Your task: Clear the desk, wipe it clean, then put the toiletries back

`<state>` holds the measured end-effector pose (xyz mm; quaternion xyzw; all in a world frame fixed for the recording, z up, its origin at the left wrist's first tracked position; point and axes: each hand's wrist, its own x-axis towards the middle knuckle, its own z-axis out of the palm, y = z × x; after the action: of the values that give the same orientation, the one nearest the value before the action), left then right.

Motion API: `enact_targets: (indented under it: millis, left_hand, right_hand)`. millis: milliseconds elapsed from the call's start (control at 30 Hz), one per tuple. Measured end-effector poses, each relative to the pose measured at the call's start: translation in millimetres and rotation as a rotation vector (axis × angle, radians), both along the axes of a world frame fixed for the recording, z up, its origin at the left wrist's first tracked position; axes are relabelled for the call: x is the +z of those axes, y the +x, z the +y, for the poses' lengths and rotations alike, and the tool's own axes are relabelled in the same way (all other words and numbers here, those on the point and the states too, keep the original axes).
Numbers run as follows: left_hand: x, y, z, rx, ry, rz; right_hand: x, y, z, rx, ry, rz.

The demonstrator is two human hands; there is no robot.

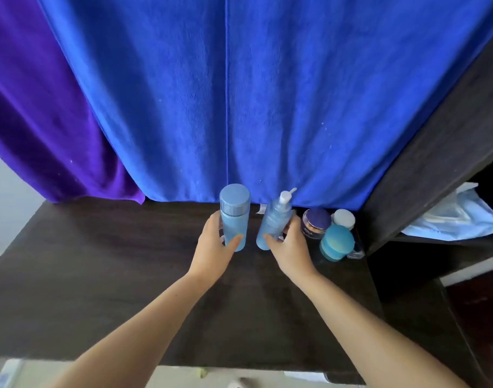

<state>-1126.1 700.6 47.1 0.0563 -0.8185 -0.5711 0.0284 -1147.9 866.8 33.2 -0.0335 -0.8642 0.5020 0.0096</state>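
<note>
My left hand (211, 247) grips a light blue bottle with a wide round cap (235, 217), upright near the back of the dark wooden desk (99, 261). Right beside it, my right hand (290, 245) holds a light blue pump bottle (274, 222), tilted slightly with its white pump toward the curtain. At the desk's back right corner stand a purple-lidded jar (315, 222), a white-capped container (343, 218) and a teal round-lidded jar (336, 242).
A blue towel or curtain (239, 93) hangs down to the desk's back edge, with a purple one (43, 121) at its left. A dark shelf unit (435, 163) rises on the right, holding pale blue cloth (458, 217). The floor shows below the desk's front edge.
</note>
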Motion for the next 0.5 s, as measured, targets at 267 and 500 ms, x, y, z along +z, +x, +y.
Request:
enact_targets:
  millis: [267, 500]
  left_hand:
    - [-37, -46, 7, -0.057, 0.026, -0.017]
    - [-42, -64, 15, -0.116, 0.015, 0.01]
  right_hand:
    - [-20, -36, -8, -0.112, 0.002, 0.026]
    - [-28, -43, -5, -0.072, 0.027, 0.066]
